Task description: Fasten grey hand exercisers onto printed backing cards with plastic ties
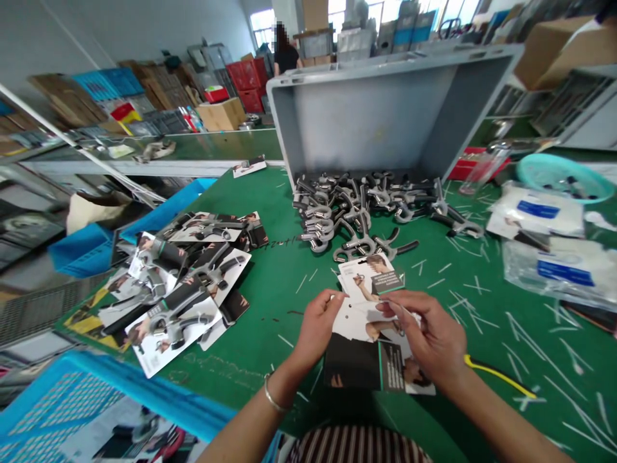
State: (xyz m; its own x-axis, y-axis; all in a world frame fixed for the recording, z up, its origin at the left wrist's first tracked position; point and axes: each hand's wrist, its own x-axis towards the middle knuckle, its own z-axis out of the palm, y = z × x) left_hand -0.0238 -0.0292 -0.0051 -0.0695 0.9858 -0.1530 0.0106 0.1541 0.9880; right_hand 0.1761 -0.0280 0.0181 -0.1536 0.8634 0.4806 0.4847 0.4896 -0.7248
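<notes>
My left hand, with a bracelet at the wrist, has its thumb and forefinger pinched at the left edge of a printed packaging card with small holes. My right hand is closed over the card's right side, its fingertips pinching a thin, pale strip like a cable tie, hard to make out. More printed cards lie beneath, near the table's front edge. Just beyond the cards are loose grey and black hand grippers. A yellow tool handle shows beside my right wrist, the rest hidden.
A grey crate lies on its side, hand grippers spilling from its mouth. Carded hand grippers are piled at left, above a blue basket. White strips, plastic bags and a turquoise bowl are at right. A person stands far back.
</notes>
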